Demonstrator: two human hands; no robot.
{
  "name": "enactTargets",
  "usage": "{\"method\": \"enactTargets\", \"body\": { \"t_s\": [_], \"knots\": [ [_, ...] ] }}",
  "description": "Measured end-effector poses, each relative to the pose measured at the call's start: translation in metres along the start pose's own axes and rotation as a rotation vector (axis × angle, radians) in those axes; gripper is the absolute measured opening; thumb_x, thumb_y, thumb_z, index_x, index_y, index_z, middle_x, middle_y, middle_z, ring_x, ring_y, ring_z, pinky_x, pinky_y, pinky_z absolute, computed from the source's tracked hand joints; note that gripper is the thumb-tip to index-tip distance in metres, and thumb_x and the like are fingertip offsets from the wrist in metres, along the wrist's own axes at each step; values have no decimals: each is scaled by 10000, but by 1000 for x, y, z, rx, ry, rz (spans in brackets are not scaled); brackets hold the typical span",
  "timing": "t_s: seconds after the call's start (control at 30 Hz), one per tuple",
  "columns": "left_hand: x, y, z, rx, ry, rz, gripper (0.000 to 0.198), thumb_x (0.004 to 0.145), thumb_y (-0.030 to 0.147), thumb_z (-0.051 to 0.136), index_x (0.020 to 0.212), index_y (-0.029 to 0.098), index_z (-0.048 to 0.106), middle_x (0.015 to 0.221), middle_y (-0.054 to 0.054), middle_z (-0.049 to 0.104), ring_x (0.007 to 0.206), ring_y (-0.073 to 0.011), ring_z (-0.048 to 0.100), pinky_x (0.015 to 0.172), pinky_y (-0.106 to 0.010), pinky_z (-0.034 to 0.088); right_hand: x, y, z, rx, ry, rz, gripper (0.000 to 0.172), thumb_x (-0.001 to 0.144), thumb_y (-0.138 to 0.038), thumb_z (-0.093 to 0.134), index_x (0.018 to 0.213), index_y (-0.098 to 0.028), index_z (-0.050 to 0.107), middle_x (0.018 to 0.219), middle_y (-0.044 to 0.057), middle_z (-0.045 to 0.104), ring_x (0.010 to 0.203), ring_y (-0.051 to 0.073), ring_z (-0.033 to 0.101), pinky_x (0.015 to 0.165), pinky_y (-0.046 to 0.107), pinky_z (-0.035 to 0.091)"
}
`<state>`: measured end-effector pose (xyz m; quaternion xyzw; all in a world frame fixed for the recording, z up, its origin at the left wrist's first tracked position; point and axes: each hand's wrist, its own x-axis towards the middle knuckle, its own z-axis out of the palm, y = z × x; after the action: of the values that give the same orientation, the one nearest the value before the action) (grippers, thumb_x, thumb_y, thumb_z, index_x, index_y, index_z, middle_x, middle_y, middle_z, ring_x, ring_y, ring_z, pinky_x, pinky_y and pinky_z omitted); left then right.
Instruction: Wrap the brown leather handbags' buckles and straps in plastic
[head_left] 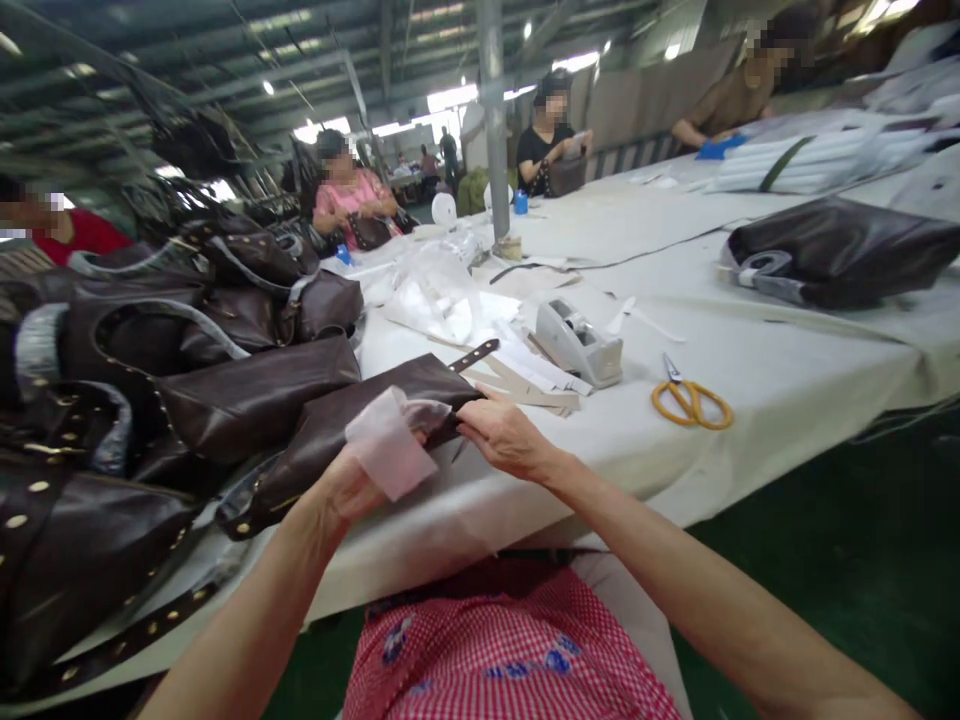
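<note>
The brown bag (360, 420) is lying at the near edge of the table (787, 370), between both hands. The left hand (349, 490) is closing around a thin pinkish sheet (386, 450) and holding it against the bag's edge. The right hand (506, 435) is pinching that same edge, fingers together. It looks like a wrapping step, and the flimsy sheet is calling for a light, steady grip. Beyond the right hand are sitting a tape dispenser (577, 343) and scissors (691, 402). Left of the left hand, more bags (150, 380) are piling up.
</note>
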<state>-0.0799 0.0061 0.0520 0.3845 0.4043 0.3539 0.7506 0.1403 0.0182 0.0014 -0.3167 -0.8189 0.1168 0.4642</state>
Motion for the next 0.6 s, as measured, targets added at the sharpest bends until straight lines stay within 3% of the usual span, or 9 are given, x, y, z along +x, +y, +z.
{"method": "enactTargets", "body": {
  "t_s": [0.13,0.2,0.33,0.53,0.6],
  "knots": [
    [10,7,8,93,70,361,209,682,220,774,834,134,659,710,-8,647,592,-103,589,556,-206,519,21,-2,1,-15,92,56,310,955,-316,436,659,-249,497,639,8,544,686,200,503,790,350,448],
    [17,6,15,75,101,452,285,651,202,804,894,142,669,839,-21,683,717,-125,633,658,-228,541,25,-3,0,19,106,93,310,956,-316,427,663,-245,498,666,13,541,722,201,510,725,328,441],
    [35,2,31,-51,1,410,355,696,339,795,954,119,691,936,-79,714,860,-195,661,746,-298,551,24,-4,-2,100,90,177,281,962,-321,419,736,-233,562,747,12,574,746,184,536,678,303,436],
    [54,-5,50,-219,-1,374,402,736,396,779,1016,118,702,953,-101,745,728,-171,656,548,-237,487,26,-7,-1,175,106,328,283,921,-349,467,679,-221,539,669,-13,550,640,158,508,607,278,392],
    [59,-9,55,-255,5,398,377,752,377,768,1022,120,707,953,-100,749,762,-168,667,567,-217,481,29,-7,0,213,126,372,293,913,-376,470,679,-219,550,665,-15,562,642,158,516,611,276,400]
  ]
}}
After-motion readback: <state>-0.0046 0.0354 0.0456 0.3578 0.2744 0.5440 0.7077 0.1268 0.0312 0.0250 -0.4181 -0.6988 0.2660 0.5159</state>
